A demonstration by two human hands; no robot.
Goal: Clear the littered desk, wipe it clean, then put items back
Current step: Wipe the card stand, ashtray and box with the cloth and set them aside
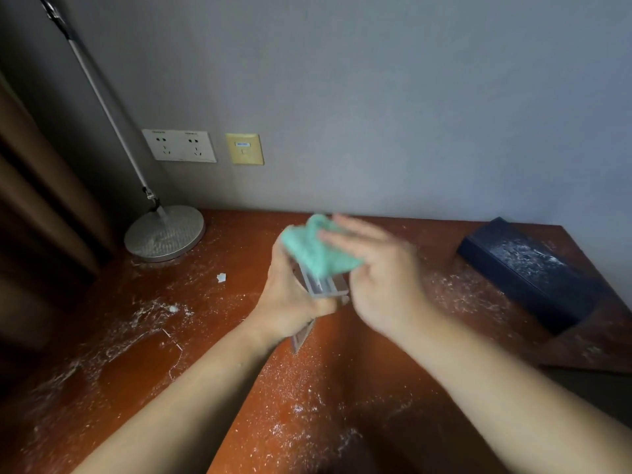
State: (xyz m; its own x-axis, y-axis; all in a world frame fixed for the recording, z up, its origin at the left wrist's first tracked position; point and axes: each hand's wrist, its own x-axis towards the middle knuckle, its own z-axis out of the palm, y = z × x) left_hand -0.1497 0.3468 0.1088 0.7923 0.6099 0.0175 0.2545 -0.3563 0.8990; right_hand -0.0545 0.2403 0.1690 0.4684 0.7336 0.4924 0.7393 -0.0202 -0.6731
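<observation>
Powder dusts the bench (342, 381); a lamp base (165, 233) stands back left, a dark box (526, 271) lies right, and a paper scrap (221, 277) lies between lamp and hands, all apart from them. Both forearms reach forward and meet above mid-bench. The left hand (290, 295) grips a clear holder (325, 285) in the air. The right hand (383, 278) is blurred, its fingers straight, pressing a green cloth (318, 249) on the holder's top. The holder's long axis tilts, near-low to far-high.
</observation>
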